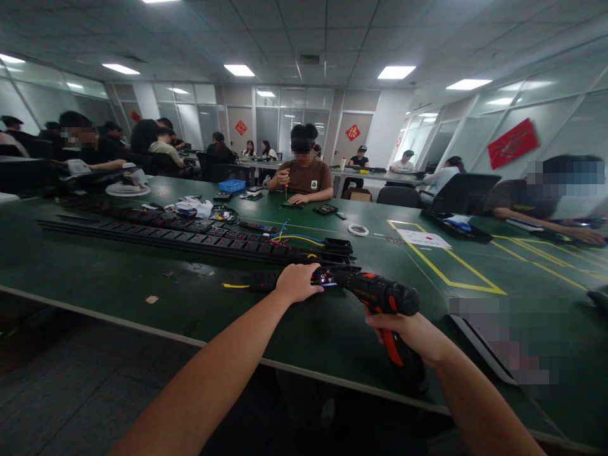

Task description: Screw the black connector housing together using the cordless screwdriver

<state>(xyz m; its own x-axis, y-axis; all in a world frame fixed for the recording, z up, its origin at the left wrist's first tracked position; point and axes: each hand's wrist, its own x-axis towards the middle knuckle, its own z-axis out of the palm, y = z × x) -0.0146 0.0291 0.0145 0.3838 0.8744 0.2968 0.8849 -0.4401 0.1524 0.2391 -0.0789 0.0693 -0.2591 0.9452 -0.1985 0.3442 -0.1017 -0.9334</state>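
Across the green tabletop (114,278), a person in a brown T-shirt (311,179) holds a screwdriver (286,183) upright over small parts. A blue plastic basket (232,185) stands near that person's elbow, and a crumpled clear plastic bag (202,209) lies nearer. A white ring-shaped roll (358,230) lies flat in the middle. Further right, a printed white sheet (425,239) overlaps a yellow tape outline (477,288); beyond it sits a black tray (482,236) with white and blue plastic (458,222) inside. A black office chair (468,193) stands behind. Red diamond-shaped decorations (353,132) hang on the far doors, a larger red hanging (514,143) on the right-hand glass wall.
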